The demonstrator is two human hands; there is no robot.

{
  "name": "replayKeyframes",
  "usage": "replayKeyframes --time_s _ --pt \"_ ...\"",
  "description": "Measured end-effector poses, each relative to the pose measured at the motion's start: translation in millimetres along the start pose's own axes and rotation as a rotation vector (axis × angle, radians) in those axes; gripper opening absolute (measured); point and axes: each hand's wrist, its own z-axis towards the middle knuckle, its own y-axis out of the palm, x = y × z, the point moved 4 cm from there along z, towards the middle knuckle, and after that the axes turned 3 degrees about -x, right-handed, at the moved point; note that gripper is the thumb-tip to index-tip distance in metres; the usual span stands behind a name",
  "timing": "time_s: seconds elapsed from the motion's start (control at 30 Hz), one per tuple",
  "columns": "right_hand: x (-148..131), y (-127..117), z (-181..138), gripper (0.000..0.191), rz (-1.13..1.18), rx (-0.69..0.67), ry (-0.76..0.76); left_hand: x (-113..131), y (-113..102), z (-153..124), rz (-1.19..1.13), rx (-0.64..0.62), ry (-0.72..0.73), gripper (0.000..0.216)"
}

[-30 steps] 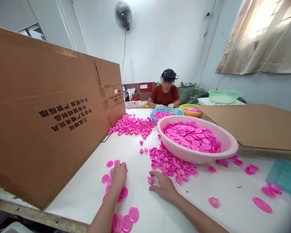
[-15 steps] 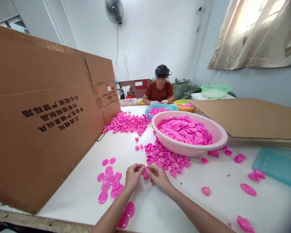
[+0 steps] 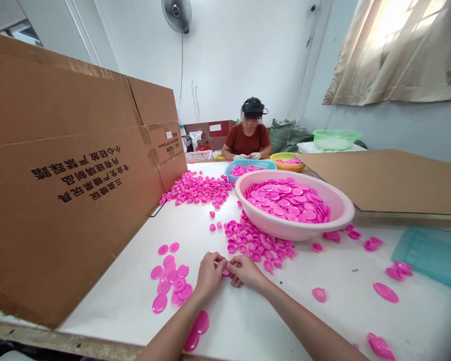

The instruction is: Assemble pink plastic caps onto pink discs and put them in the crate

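The left hand [image 3: 209, 275] and right hand [image 3: 246, 272] grip one small pink plastic cap [image 3: 226, 271] between their clenched fingers [image 3: 220, 258], on the white tabletop [image 3: 108, 296], just before the pink basin [image 3: 346, 210]; about a dozen flat pink discs [image 3: 169, 281] lie further left of it.

Small magenta plastic cap [image 3: 226, 271], partly hidden, pinched between left hand [image 3: 209, 275] and right hand [image 3: 244, 272]; flat round pink plastic discs [image 3: 179, 285] lie loose, some overlapping, just beside left hand.

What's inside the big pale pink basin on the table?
The pale pink plastic basin holds a heap of flat, round pink plastic discs, overlapping in layers. They cover its bottom, so the basin's floor and any lower layers cannot be seen.
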Motion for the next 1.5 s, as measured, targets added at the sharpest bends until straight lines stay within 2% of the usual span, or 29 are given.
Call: replayKeyframes --time_s 0.07,0.13,0.2,0.33,0.53,0.7,0.87,1.0,1.1,1.17,1.23,1.3,1.33,1.43,1.5 --pt "2.0 0.9 -1.4 0.015 0.009 -0.026 0.035 -4.4 2.6 4.5 -0.041 -0.139 -0.056 0.019" --pt "6.2 4.5 -3.9 0.014 0.033 -0.082 0.065 -4.6 4.8 9.0 0.015 -0.232 -0.104 0.022" --pt "11.1 8.9 -7.0 0.014 0.064 -0.133 0.076 2.4 4.6 13.7 0.165 -0.181 -0.095 0.028" --pt "17.9 11.3 -11.7 0.011 0.115 -0.143 0.092 24.4 8.1 17.4 0.449 0.07 -0.03 0.029" --pt "16.0 6.9 -13.1 0.013 0.113 -0.178 0.119 20.3 18.4 17.1 0.503 0.077 -0.076 0.026" --pt "21.9 9.7 -7.4 0.01 0.036 -0.194 0.136 12.9 17.6 17.7 0.438 0.113 -0.082 0.023" --pt "27.4 10.0 -5.1 0.01 0.004 -0.165 0.098 17.2 15.2 15.3 0.357 0.145 -0.059 0.022" --pt "25.6 9.6 -8.5 0.009 -0.014 -0.147 0.042 24.1 17.5 13.9 0.363 0.074 -0.034 0.031" --pt "19.3 13.7 -15.9 0.012 -0.033 -0.093 -0.078 29.2 18.6 9.3 0.414 -0.048 -0.108 0.045" --pt "13.2 21.0 -25.0 0.015 -0.01 -0.105 -0.169 35.2 11.9 0.4 0.395 -0.142 -0.103 0.052" --pt "6.7 29.6 -36.6 0.018 0.012 -0.192 -0.235 39.9 -10.2 -15.7 0.346 -0.171 -0.072 0.054" --pt "0.1 32.3 -46.8 0.023 -0.036 -0.25 -0.303 35.6 -52.4 -41.5 0.336 -0.107 -0.112 0.051" --pt "-3.1 30.1 -49.9 0.025 -0.098 -0.234 -0.349 28.2 -80.6 -58.5 0.367 -0.041 -0.186 0.05" --pt "-8.7 14.2 -46.3 0.031 -0.36 -0.05 -0.471 -8.8 -171.0 -120.3 0.584 0.099 -0.466 0.042" --pt "-7.8 3.1 -34.0 0.041 -0.517 0.08 -0.5 -37.4 -217.1 -159.4 0.709 0.153 -0.629 0.035"
